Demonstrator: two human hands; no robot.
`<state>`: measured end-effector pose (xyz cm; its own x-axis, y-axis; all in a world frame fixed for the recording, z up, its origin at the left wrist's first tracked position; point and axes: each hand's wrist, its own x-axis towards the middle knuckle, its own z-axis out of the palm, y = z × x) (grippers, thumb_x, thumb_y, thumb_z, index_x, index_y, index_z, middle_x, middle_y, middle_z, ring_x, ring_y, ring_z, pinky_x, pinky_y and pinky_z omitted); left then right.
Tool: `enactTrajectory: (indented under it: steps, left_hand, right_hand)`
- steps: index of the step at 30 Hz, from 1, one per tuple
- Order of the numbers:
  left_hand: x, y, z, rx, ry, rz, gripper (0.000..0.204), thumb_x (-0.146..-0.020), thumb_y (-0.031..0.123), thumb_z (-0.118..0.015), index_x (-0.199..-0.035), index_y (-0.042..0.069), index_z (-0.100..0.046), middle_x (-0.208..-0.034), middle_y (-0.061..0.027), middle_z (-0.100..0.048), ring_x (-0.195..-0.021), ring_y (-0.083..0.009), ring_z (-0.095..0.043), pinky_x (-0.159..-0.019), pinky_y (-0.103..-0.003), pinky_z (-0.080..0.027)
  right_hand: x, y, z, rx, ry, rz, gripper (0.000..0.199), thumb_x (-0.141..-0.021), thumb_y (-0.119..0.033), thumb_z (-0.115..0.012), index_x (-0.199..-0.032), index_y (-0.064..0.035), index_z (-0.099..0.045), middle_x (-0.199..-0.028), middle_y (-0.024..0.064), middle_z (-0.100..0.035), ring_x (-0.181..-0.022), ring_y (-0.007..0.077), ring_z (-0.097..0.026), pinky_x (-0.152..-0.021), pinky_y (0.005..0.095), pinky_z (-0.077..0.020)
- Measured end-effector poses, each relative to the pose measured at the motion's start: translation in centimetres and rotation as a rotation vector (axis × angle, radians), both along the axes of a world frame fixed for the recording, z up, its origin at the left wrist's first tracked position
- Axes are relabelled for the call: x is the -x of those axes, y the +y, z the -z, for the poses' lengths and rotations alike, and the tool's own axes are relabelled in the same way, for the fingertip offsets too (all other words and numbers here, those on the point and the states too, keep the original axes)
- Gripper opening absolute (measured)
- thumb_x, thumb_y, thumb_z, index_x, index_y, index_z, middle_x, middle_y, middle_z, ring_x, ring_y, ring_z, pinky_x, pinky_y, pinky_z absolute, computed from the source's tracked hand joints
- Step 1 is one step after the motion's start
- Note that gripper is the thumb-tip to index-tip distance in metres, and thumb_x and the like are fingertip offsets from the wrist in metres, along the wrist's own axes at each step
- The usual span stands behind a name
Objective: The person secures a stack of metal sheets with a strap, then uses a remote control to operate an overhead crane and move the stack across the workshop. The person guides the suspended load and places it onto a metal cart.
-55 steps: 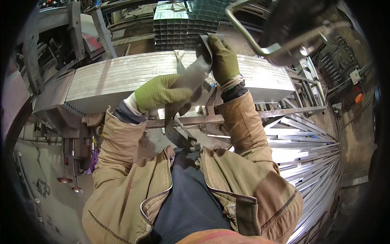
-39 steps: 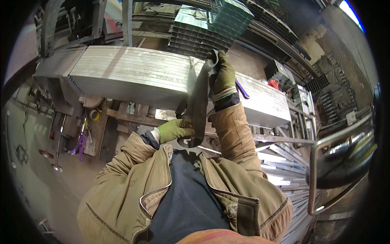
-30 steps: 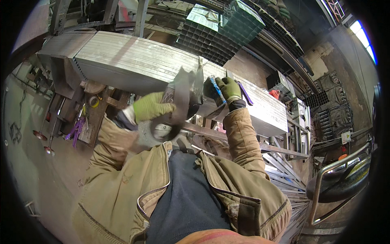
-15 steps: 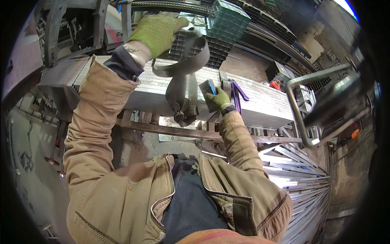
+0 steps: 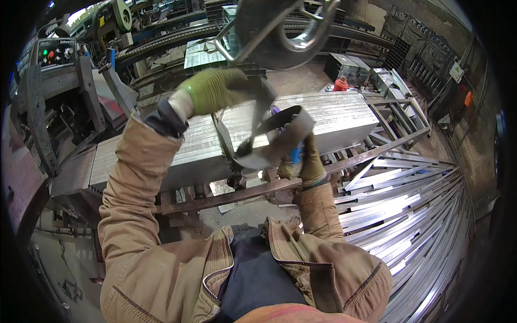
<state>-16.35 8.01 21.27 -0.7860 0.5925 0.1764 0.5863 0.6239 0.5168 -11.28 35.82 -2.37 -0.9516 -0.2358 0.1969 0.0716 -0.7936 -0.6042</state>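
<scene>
My left hand (image 5: 215, 91), in a green-yellow work glove blurred by motion, is closed on a wide grey webbing strap (image 5: 263, 105) above a bundle of metal tubes (image 5: 177, 145). Loops of strap hang in front of the bundle, one dangling by its near side. Lower and to the right, my gloved right hand (image 5: 309, 167) is wrapped round a strap end with a blue patch (image 5: 295, 153). A loop partly hides those fingers. A bit of purple strap (image 5: 275, 110) shows behind. Above hangs a big dark lifting hook (image 5: 258, 40), close to the camera.
The bundle lies on a steel rack with a rusty rail (image 5: 231, 196) at its near side. Many loose metal profiles (image 5: 398, 215) fan out at right. A control box (image 5: 56, 52) stands far left. A red bottle-like object (image 5: 341, 84) sits beyond the bundle.
The hook has swung from the right to the top middle. My left hand has come down with the strap. My right hand has moved lower and nearer, bringing strap with it.
</scene>
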Motion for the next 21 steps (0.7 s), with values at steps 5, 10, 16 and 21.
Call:
enactTrajectory:
  steps: [5,10,16,21]
  left_hand:
    - [-5.5,3.6,-1.6,0.319,0.438,0.076,0.040,-0.085,0.024,-0.073,-0.123,0.011,-0.068,-0.108,-0.0142,-0.075,-0.100,-0.0309,-0.073,-0.084,-0.043,-0.057]
    - [-2.7,7.7,-5.5,0.025,1.008,0.064,0.042,-0.086,0.018,-0.070,-0.128,0.010,-0.065,-0.114,-0.0131,-0.074,-0.095,-0.0306,-0.074,-0.080,-0.045,-0.060]
    - [10.7,13.4,-13.4,0.576,1.011,-0.608,0.063,-0.098,0.026,-0.059,-0.154,0.001,-0.042,-0.134,-0.0251,-0.066,-0.116,-0.0349,-0.071,-0.091,-0.046,-0.059]
    - [18.0,13.9,-15.3,0.380,0.684,-0.643,0.038,-0.097,0.019,-0.056,-0.128,0.002,-0.070,-0.126,-0.0226,-0.071,-0.117,-0.0384,-0.069,-0.096,-0.048,-0.057]
  right_hand:
    - [0.1,3.2,-3.0,0.055,0.223,-0.009,0.077,-0.097,-0.055,-0.067,-0.150,-0.0040,-0.046,-0.134,0.0143,-0.064,-0.120,0.0271,-0.064,-0.106,0.0428,-0.0523]
    - [2.3,3.1,-3.8,-0.472,0.150,-0.178,0.038,-0.104,-0.026,-0.061,-0.132,-0.0007,-0.061,-0.120,0.0097,-0.071,-0.108,0.0204,-0.067,-0.096,0.0332,-0.0535]
    - [3.3,1.3,-2.6,-0.567,0.004,-0.377,0.047,-0.100,-0.043,-0.071,-0.127,-0.0057,-0.064,-0.100,0.0003,-0.071,-0.085,0.0095,-0.067,-0.075,0.0262,-0.0561]
    - [4.3,3.0,-2.6,-0.533,-0.060,-0.593,0.051,-0.098,-0.042,-0.074,-0.129,-0.0038,-0.063,-0.102,0.0015,-0.072,-0.086,0.0091,-0.068,-0.076,0.0248,-0.0567]
